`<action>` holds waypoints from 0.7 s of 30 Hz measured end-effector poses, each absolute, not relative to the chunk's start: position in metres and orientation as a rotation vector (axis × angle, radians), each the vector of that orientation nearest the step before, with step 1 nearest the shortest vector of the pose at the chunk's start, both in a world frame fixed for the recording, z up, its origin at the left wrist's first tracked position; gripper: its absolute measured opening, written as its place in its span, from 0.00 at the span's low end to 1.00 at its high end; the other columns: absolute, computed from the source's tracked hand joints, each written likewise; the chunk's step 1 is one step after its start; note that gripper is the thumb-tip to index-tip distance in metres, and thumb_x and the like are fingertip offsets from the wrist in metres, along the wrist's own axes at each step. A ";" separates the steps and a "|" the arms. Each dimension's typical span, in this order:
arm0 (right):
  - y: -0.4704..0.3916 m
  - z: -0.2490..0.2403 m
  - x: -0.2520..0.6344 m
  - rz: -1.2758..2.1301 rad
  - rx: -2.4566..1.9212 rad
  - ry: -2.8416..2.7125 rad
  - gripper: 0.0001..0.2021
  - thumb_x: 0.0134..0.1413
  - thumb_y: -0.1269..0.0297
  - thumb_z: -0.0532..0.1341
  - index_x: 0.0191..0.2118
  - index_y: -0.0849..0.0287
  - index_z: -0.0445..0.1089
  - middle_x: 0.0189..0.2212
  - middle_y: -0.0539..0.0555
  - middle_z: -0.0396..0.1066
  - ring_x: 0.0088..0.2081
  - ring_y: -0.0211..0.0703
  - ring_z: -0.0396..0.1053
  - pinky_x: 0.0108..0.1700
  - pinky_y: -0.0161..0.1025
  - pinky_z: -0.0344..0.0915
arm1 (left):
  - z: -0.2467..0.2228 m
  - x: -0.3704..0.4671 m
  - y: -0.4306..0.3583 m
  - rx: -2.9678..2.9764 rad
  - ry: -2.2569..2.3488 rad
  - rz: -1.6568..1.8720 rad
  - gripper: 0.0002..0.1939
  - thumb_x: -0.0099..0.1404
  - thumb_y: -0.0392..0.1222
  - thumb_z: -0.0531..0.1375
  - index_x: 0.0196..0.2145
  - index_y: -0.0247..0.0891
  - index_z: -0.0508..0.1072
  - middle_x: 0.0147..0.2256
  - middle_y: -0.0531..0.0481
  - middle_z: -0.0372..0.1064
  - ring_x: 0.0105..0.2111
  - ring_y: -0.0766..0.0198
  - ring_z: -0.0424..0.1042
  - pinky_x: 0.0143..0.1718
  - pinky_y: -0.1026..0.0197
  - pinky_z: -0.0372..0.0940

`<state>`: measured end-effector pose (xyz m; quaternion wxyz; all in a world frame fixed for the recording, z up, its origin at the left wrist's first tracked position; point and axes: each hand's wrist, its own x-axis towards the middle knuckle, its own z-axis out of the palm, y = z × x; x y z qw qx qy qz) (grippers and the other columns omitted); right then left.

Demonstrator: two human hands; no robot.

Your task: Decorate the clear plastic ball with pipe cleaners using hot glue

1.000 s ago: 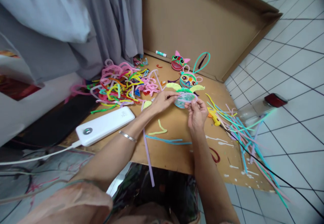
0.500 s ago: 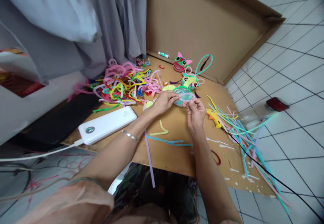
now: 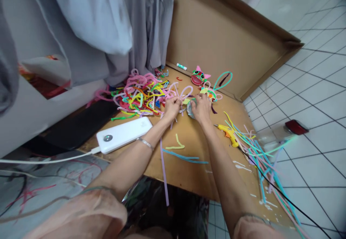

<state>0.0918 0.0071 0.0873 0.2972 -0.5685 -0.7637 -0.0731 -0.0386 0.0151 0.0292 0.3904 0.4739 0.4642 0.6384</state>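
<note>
My left hand (image 3: 172, 108) is closed in a pinch on a lilac pipe cleaner (image 3: 188, 92), whose loop rises above the fingertips. To its right, my right hand (image 3: 201, 107) bends its fingers over a round, see-through greenish piece (image 3: 190, 110) and grips it, covering most of it. Pale yellow pieces (image 3: 186, 101) lie between the hands. Just behind my right hand is a pipe-cleaner animal head (image 3: 212, 95) with a green loop. Farther back sits a red and green head (image 3: 198, 77) with pink ears.
A heap of coloured pipe cleaners (image 3: 146, 91) lies at the left, behind a white power bank (image 3: 124, 134). At the right are a yellow glue gun (image 3: 228, 134) and loose pipe cleaners (image 3: 259, 152). A cardboard wall (image 3: 229, 34) stands at the back.
The hands have moved apart. My left hand carries the lilac loop to the left; my right hand has let go of the loop and taken hold of the round piece. The view has shifted slightly.
</note>
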 end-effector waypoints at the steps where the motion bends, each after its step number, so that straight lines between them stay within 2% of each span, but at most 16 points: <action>1: 0.005 0.085 0.090 -0.252 -1.589 -2.059 0.15 0.59 0.66 0.57 0.50 0.58 0.75 0.52 0.64 0.69 0.56 0.59 0.63 0.58 0.56 0.59 | 0.030 -0.038 0.014 1.200 1.190 1.614 0.12 0.63 0.43 0.55 0.23 0.37 0.67 0.18 0.57 0.56 0.19 0.69 0.53 0.23 0.66 0.49; 4: -0.005 0.072 0.097 -0.330 -1.684 -2.065 0.18 0.57 0.62 0.61 0.52 0.56 0.72 0.55 0.64 0.65 0.58 0.62 0.60 0.57 0.57 0.59 | 0.036 -0.035 0.008 1.222 1.202 1.533 0.13 0.63 0.43 0.55 0.22 0.37 0.67 0.18 0.57 0.57 0.20 0.69 0.54 0.25 0.65 0.51; 9: -0.025 0.053 0.136 -0.202 -1.550 -1.841 0.21 0.49 0.59 0.65 0.50 0.56 0.70 0.49 0.60 0.64 0.53 0.56 0.64 0.56 0.53 0.63 | 0.039 -0.034 0.000 1.541 1.104 1.313 0.15 0.63 0.44 0.58 0.21 0.35 0.69 0.18 0.57 0.57 0.22 0.69 0.56 0.27 0.65 0.52; 12: -0.037 0.043 0.156 -0.095 -1.401 -1.731 0.19 0.47 0.59 0.66 0.47 0.55 0.69 0.46 0.56 0.64 0.51 0.53 0.65 0.56 0.52 0.64 | 0.035 -0.033 -0.001 1.754 1.043 1.256 0.15 0.63 0.44 0.58 0.22 0.35 0.71 0.22 0.54 0.64 0.25 0.67 0.62 0.30 0.64 0.56; 15: -0.045 0.033 0.165 -0.010 -1.317 -1.632 0.18 0.46 0.59 0.66 0.45 0.55 0.68 0.47 0.56 0.64 0.52 0.52 0.66 0.57 0.52 0.65 | 0.031 -0.031 -0.002 1.916 0.967 1.210 0.14 0.64 0.44 0.58 0.26 0.34 0.75 0.29 0.50 0.73 0.31 0.63 0.68 0.36 0.63 0.60; 17: -0.046 0.028 0.167 0.021 -1.295 -1.580 0.19 0.45 0.59 0.67 0.45 0.54 0.67 0.48 0.56 0.63 0.54 0.51 0.65 0.58 0.52 0.64 | 0.029 -0.030 -0.003 1.964 0.958 1.168 0.14 0.65 0.44 0.57 0.28 0.34 0.76 0.32 0.48 0.75 0.32 0.62 0.69 0.37 0.62 0.61; 21: -0.043 0.020 0.167 0.076 -1.297 -1.512 0.28 0.42 0.59 0.69 0.51 0.54 0.64 0.52 0.58 0.64 0.57 0.52 0.64 0.61 0.53 0.62 | 0.022 -0.027 -0.004 1.992 1.040 1.116 0.15 0.67 0.45 0.55 0.30 0.34 0.77 0.30 0.48 0.75 0.30 0.62 0.69 0.37 0.61 0.63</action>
